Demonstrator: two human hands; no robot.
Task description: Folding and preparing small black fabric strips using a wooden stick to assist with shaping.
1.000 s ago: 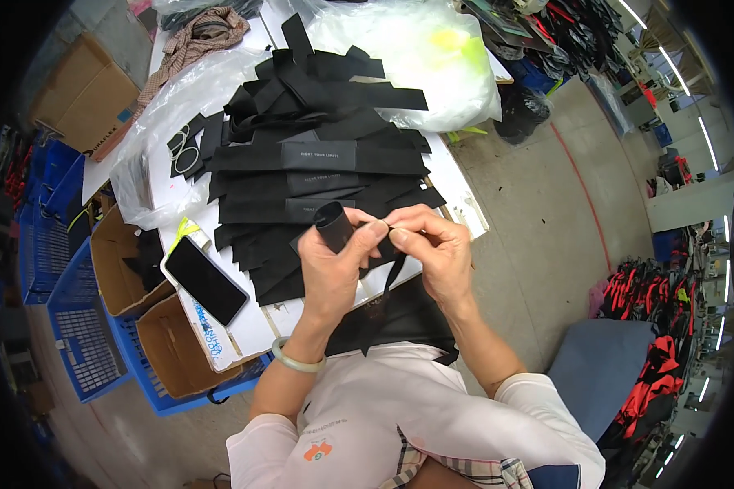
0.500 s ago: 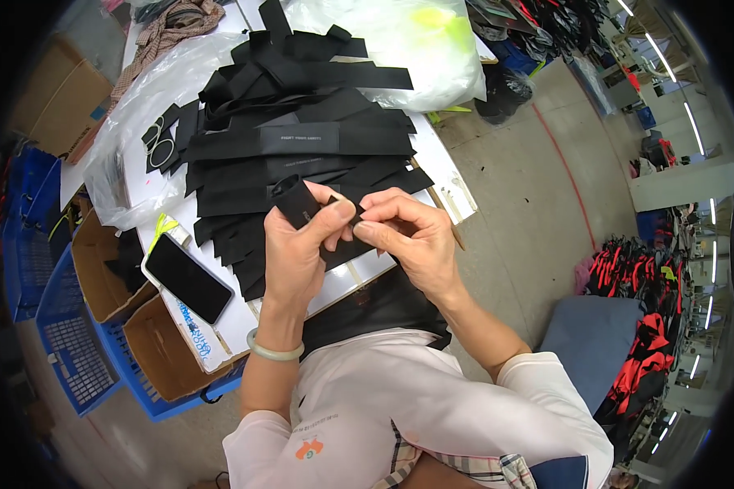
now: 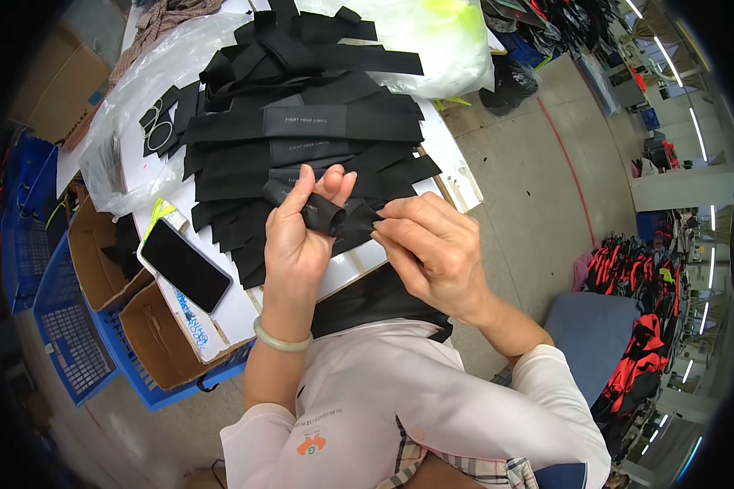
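A black fabric strip [image 3: 322, 213] with small pale print runs from my left hand to my right, curled where it crosses the left palm. My left hand [image 3: 295, 244] holds it loosely, thumb and fingertips pointing up, and part of the strip shows beyond the thumb. Between thumb and fingers my right hand [image 3: 434, 253] pinches the strip's other end. Beneath and beyond both hands lies a pile of similar black strips [image 3: 220, 129], several with a printed panel, spread over the white table [image 3: 457, 167].
Left of the pile lie a phone [image 3: 186, 265], a pale cord [image 3: 156, 134] and clear plastic sheeting [image 3: 126, 122]. Cardboard boxes [image 3: 167, 342] in blue crates [image 3: 73, 346] stand by the table's left edge. A white plastic bag [image 3: 440, 61] sits at the back. Red-and-black garments [image 3: 640, 277] are heaped far right.
My hands have moved apart, the right one pulling the strip's end to the right. My left fingers have straightened, and the roll has loosened across the palm.
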